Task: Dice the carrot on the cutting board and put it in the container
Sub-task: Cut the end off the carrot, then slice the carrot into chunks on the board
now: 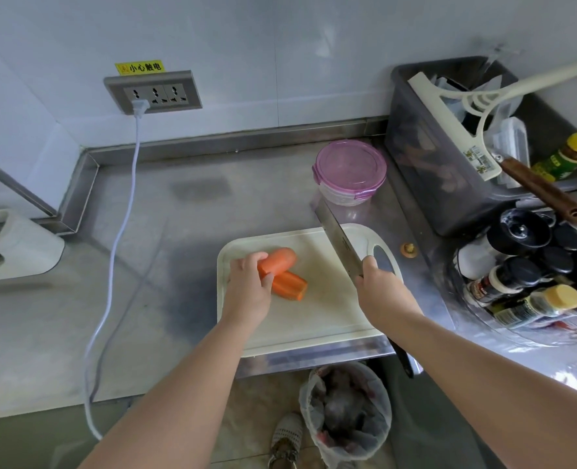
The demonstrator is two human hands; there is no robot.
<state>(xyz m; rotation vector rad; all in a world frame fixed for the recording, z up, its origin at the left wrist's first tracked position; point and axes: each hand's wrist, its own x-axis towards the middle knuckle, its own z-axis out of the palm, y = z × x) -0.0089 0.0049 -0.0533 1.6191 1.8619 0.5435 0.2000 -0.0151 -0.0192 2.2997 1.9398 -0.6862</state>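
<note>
While left hand grips the carrot, halved, on cutting board left side, right hand clasps knife: flat side down, cut strips 1st. Container lidded, far right.

The left hand covers the near ends of both carrot pieces. The knife is motion-blurred toward its far tip, where it overlaps the container, and the right hand hides its middle. A white appliance is cut off at the left edge. At the right, the labels on the spice bottles are too small to read.
</note>
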